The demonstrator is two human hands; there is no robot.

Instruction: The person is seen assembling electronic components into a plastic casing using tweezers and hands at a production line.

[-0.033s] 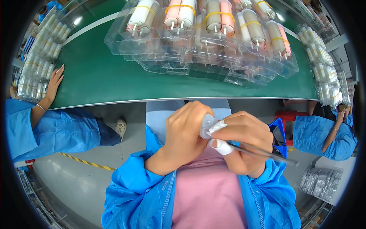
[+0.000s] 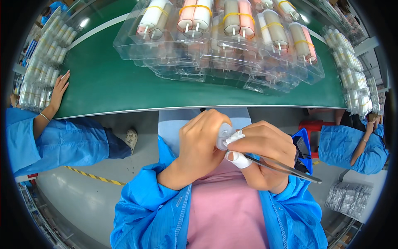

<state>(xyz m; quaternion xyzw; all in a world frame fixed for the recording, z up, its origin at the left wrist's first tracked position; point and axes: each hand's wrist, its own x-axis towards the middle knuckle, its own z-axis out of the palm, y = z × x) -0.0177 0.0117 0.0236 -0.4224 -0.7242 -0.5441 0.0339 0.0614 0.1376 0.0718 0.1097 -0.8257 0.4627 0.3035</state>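
Presently, two hands meet over the pink apron (image 2: 224,207), below the green belt (image 2: 124,87). Left hand (image 2: 203,145) curls its fingers closed around one small white part (image 2: 224,136). Right hand (image 2: 265,151) pinches that part with two cot-covered fingertips (image 2: 237,159) and grips one pair of tweezers (image 2: 286,168), pointing right. Part shape unclear, mostly hidden. On the belt: stacked clear trays (image 2: 224,62) holding about ten banded rollers (image 2: 195,16). A co-worker's hand (image 2: 60,89) rests at the belt's left edge.

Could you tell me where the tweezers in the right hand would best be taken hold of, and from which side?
Probably by the free end of the tweezers, coming from the person's right: it juts out past the right hand, bare and unobstructed.
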